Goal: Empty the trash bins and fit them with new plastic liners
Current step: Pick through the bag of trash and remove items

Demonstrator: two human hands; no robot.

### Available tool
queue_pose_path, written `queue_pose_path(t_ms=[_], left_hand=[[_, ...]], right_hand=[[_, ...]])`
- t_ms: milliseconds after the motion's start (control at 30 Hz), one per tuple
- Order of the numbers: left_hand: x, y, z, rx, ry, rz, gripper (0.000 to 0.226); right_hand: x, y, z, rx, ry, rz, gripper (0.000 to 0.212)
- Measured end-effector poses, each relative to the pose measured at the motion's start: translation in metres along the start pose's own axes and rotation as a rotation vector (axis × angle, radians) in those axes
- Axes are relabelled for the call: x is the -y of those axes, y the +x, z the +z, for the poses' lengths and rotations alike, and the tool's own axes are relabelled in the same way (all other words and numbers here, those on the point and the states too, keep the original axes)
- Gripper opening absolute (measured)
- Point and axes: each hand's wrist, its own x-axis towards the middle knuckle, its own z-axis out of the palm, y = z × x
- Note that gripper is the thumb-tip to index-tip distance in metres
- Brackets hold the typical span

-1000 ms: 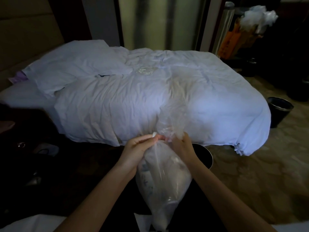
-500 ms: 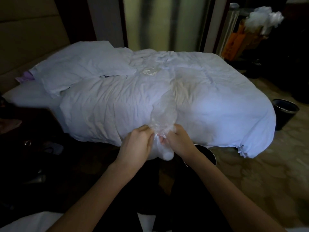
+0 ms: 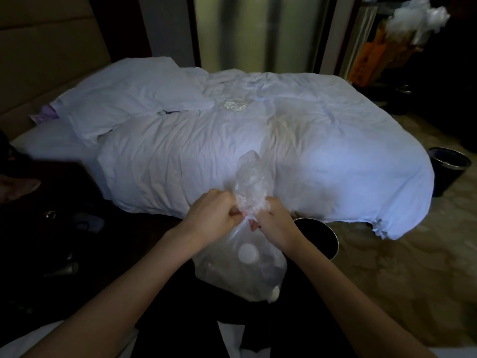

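**Bag-tying moment right by the bed**

Head view only, so went with that.

Caught the left grip (image 3: 214,215) clenched on the gathered neck of the clear trash bag (image 3: 240,270), knuckles up, pinching the plastic from the left side. Same deal for the right grip (image 3: 276,223): curled tight on that same neck from the other side, nearly touching the left one. Spotted the loose twisted top of the bag (image 3: 251,182) sticking straight up between the two grips, in front of the white duvet (image 3: 335,151).

Noticed the full belly of the bag hanging below both grips against something dark, with a round white lid (image 3: 248,251) pressed up against the plastic from inside. Couldn't tell much else about the contents, tbh.

Found a dark round trash bin (image 3: 334,241) just beside the bag on its right, tucked up against the edge of the bed. Clocked a second dark bin (image 3: 444,177) well apart from it, standing on the patterned carpet (image 3: 387,267) off the bed's right corner.

Also saw a crumpled wad of clear plastic (image 3: 235,105) lying on the duvet near the pillow (image 3: 129,94). Way up in the right corner, made out a clump of white plastic (image 3: 418,14) above something orange, too dim for anything more.
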Motion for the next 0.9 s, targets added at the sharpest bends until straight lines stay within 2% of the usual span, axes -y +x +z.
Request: queue_pose_path(t_ms=[133,267,400,500,600,667,767,900], left_hand=[[0.001,-0.001,-0.003,-0.021,0.011,0.018,0.023],[0.002,-0.004,-0.001,-0.116,-0.023,0.028,0.041],[0.007,-0.007,0.001,-0.14,-0.082,0.072,0.043],[0.012,-0.01,-0.001,-0.091,-0.062,0.124,0.02],[0.015,-0.011,-0.004,-0.01,-0.136,0.207,0.013],[0.014,-0.013,-0.005,0.054,-0.243,0.278,0.011],[0.009,-0.021,-0.002,0.161,-0.393,0.265,0.01],[0.011,-0.024,-0.001,0.283,-0.496,0.211,0.017]], right_hand=[[-0.003,0.001,0.004,0.002,0.009,-0.026,0.036],[-0.005,0.006,0.006,-0.071,0.134,0.05,0.023],[-0.002,0.005,0.006,-0.006,0.292,0.119,0.019],[-0.004,0.004,0.004,0.051,0.349,0.165,0.028],[-0.012,0.003,0.005,0.061,0.341,0.235,0.021],[-0.019,0.0,0.006,0.081,0.336,0.22,0.029],[-0.021,-0.003,0.005,0.176,0.418,0.219,0.039],[-0.024,-0.002,0.005,0.164,0.38,0.234,0.031]])
